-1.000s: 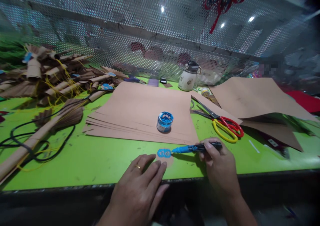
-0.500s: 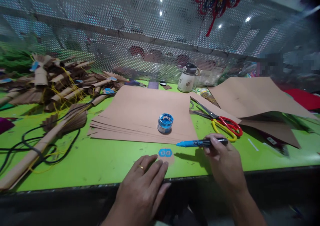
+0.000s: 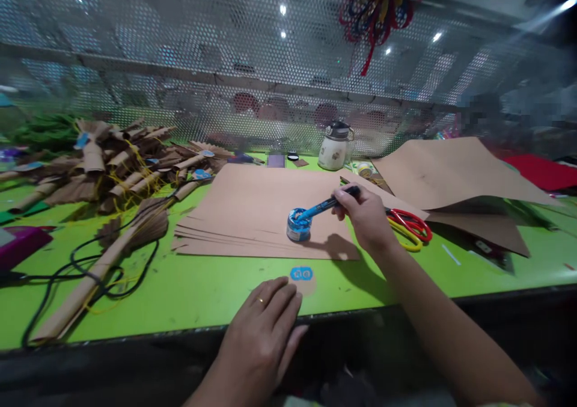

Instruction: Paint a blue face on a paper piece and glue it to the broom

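My right hand (image 3: 363,214) is closed round a marker pen (image 3: 325,205) with a black barrel and a blue front end. The pen's tip is inside a small open jar of blue paint (image 3: 299,229), which stands on a stack of brown paper sheets (image 3: 252,196). My left hand (image 3: 265,329) lies flat at the table's front edge, fingers stretched out. Its fingertips rest on a small round brown paper piece (image 3: 307,287) with a blue painted shape at its top. Some of that piece is hidden under the fingers.
Red-and-yellow-handled scissors (image 3: 408,226) lie right of the stack, partly behind my right arm. Large brown sheets (image 3: 437,172) lie beyond. A white bottle (image 3: 333,151) stands at the back. Rolled paper pieces (image 3: 135,178) with yellow string and a black cord (image 3: 74,257) are at the left.
My right hand has moved forward and left, bringing the pen's tip from above the table into the paint jar. My left hand stays on the round paper piece; the view has shifted slightly.
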Motion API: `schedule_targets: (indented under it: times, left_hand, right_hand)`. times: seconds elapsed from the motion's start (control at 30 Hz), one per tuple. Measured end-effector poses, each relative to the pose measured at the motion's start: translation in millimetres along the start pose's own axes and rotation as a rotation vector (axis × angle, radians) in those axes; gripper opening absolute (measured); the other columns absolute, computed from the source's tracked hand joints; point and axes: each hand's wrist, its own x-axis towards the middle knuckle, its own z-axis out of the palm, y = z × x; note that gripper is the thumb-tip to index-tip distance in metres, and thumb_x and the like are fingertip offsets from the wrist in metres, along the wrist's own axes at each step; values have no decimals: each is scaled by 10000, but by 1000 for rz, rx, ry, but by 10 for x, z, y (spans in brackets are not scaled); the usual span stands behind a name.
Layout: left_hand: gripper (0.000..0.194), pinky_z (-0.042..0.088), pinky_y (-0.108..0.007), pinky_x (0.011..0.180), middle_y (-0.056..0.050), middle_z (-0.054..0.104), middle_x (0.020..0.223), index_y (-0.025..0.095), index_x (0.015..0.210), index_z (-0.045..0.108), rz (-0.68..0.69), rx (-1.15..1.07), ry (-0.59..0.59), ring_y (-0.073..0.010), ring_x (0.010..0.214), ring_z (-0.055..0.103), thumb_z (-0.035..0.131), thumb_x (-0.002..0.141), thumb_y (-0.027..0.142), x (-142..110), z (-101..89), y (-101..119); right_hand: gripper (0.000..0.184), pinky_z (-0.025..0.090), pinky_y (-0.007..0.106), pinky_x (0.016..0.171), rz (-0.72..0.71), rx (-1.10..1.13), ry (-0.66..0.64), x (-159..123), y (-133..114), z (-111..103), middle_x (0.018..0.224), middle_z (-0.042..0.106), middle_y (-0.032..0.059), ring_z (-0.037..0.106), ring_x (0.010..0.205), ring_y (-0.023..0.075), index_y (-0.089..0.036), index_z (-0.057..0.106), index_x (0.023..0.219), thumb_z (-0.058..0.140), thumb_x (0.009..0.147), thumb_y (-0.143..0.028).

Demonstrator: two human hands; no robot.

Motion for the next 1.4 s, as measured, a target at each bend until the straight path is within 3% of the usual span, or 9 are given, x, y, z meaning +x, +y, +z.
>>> schedule_targets:
  times: [0.17,0.43,0.53,0.7,0.87,1.2,1.4]
  left_hand:
    - [262,581,-452,847,-144,659,1048,65,1139,648,-14,-8,-2,-282,1031,571,580,898,141,26,-32,13]
    - [311,571,-499,882,-134,691,1114,69,1190,647,10,50,-63,-309,1076,574,583,900,162,-12,-43,26]
    - [338,565,-502,900,-132,692,1152,70,1217,641,-11,72,-61,-315,1112,568,583,909,196,-52,-28,38]
    - [322,554,-484,904,-118,711,1121,73,1198,653,-5,63,-3,-298,1092,583,604,902,191,-53,6,27]
    - [290,544,-468,898,-114,722,1085,74,1161,666,-7,54,36,-288,1074,599,625,894,180,-40,30,12]
    - [269,569,-453,868,-129,732,1046,65,1125,684,-1,20,110,-282,1053,629,631,868,126,-25,39,15]
    - [247,582,-439,851,-120,741,1041,76,1098,702,-15,19,119,-285,1053,633,644,866,138,-31,57,22]
  right_hand:
    - [227,386,238,507,4,-100,-78,82,43,69,510,518,-68,452,474,92,-181,575,755,655,825,-381]
    - [225,387,246,515,49,-171,-255,139,166,169,551,557,-43,493,508,107,-161,618,751,678,794,-374]
    - [220,387,248,529,57,-173,-270,134,196,167,560,557,-40,496,522,108,-162,616,744,664,807,-367]
    - [225,384,252,533,27,-131,-178,122,159,147,540,525,-59,474,505,107,-180,587,777,643,828,-391]
    - [200,389,257,549,25,-225,-296,118,183,176,580,549,-38,498,547,112,-170,600,750,631,843,-345]
    - [127,412,265,543,-80,-42,1,55,-52,-144,568,554,-45,495,519,111,-190,631,818,679,838,-305]
    - [83,414,260,479,4,143,256,-325,-196,-275,725,601,-3,508,529,116,-223,616,770,657,818,-277]
